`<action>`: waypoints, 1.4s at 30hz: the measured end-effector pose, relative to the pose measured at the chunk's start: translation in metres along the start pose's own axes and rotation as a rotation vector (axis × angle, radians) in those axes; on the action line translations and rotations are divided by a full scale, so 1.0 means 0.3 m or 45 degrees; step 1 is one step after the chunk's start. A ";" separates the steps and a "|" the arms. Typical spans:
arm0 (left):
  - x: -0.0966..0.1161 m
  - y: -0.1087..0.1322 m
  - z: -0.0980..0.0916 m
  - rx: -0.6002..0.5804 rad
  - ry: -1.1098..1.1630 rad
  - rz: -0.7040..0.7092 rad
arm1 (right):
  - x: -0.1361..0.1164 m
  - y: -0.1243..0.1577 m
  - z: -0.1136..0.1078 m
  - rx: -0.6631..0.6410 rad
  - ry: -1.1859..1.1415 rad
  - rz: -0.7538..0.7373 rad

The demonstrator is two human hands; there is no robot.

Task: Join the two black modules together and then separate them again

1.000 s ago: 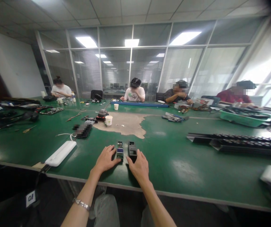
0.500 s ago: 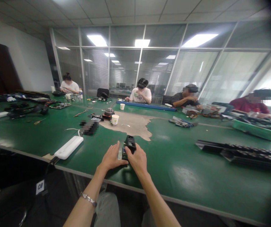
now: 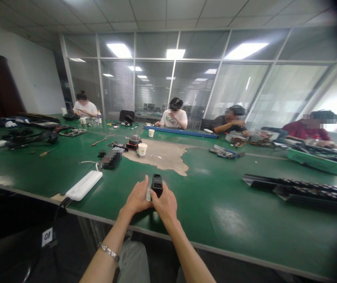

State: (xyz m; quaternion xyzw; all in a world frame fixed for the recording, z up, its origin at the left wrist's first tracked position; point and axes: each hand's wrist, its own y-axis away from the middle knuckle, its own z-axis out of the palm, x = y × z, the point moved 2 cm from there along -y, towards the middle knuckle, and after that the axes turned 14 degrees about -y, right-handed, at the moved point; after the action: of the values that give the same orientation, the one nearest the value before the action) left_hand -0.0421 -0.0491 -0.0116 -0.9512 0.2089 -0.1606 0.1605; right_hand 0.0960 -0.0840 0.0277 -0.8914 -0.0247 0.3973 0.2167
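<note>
A small black device (image 3: pixel 157 183) with slots in its top face is held upright just above or on the green table (image 3: pixel 209 204), near its front edge. My right hand (image 3: pixel 165 201) grips it from the right, thumb on the near side. On the left, my left hand (image 3: pixel 139 196) is closed around a pale, partly see-through piece (image 3: pixel 149 193) that lies against the device's left side. What the fingers do behind both things is hidden.
A white power strip (image 3: pixel 84 185) lies to the left. Beyond stand a paper cup (image 3: pixel 142 149) and a black device (image 3: pixel 111 158). Dark metal rails (image 3: pixel 298 190) and a green basket (image 3: pixel 318 160) are at the right. Several people sit across the table.
The black device has shifted slightly left and turned more upright, closer to the pale piece. My right hand has moved left with it; my left hand is almost unchanged.
</note>
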 end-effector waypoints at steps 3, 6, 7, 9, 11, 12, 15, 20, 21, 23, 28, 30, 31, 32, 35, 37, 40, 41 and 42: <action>0.002 0.000 -0.001 0.004 -0.021 0.002 | 0.010 0.015 0.011 -0.014 0.042 0.022; 0.000 0.000 0.002 -0.009 -0.077 0.019 | 0.025 0.032 0.016 -0.002 0.037 -0.009; 0.000 0.000 0.004 -0.022 -0.103 0.029 | 0.031 0.038 0.017 0.006 0.025 -0.031; -0.003 0.001 0.009 -0.047 -0.152 0.041 | 0.042 0.044 0.019 0.021 0.002 -0.056; -0.005 0.001 0.013 -0.053 -0.180 0.036 | 0.049 0.043 0.022 0.034 -0.005 -0.047; -0.006 0.001 0.014 -0.049 -0.185 0.031 | 0.050 0.040 0.024 0.039 -0.005 -0.035; -0.004 0.000 0.012 -0.047 -0.183 0.025 | 0.045 0.025 0.029 0.038 -0.015 0.007; 0.004 -0.003 0.002 -0.049 -0.187 0.025 | 0.035 0.022 0.026 0.054 -0.048 -0.004; 0.005 -0.004 0.000 -0.048 -0.190 0.032 | 0.034 0.024 0.025 0.062 -0.051 -0.014; 0.007 -0.005 -0.003 -0.049 -0.195 0.042 | 0.031 0.027 0.022 0.067 -0.051 -0.021; 0.006 -0.006 -0.003 -0.043 -0.174 0.044 | 0.027 0.022 0.020 0.061 -0.045 0.013; 0.005 -0.006 -0.001 -0.040 -0.158 0.042 | 0.026 0.021 0.020 0.074 -0.043 0.014; 0.004 -0.007 0.001 -0.040 -0.152 0.038 | 0.026 0.021 0.019 0.084 -0.039 0.016; 0.003 -0.006 0.003 -0.040 -0.148 0.035 | 0.025 0.021 0.018 0.091 -0.034 0.019; -0.003 -0.006 0.012 -0.025 -0.135 0.037 | 0.022 0.018 0.015 0.094 -0.038 0.024; -0.008 -0.005 0.018 -0.005 -0.124 0.040 | 0.017 0.011 0.012 0.086 -0.063 0.017; -0.014 -0.005 0.023 0.006 -0.109 0.045 | 0.001 -0.006 0.000 0.094 -0.090 0.008; -0.015 -0.006 0.023 0.006 -0.104 0.047 | -0.006 -0.013 -0.007 0.102 -0.094 0.005; -0.015 -0.006 0.022 0.006 -0.099 0.046 | -0.014 -0.020 -0.014 0.113 -0.099 0.004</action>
State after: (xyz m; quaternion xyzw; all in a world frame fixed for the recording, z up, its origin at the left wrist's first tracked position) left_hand -0.0429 -0.0439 -0.0180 -0.9525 0.2191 -0.1210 0.1735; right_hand 0.0969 -0.0812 0.0356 -0.8649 -0.0141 0.4325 0.2543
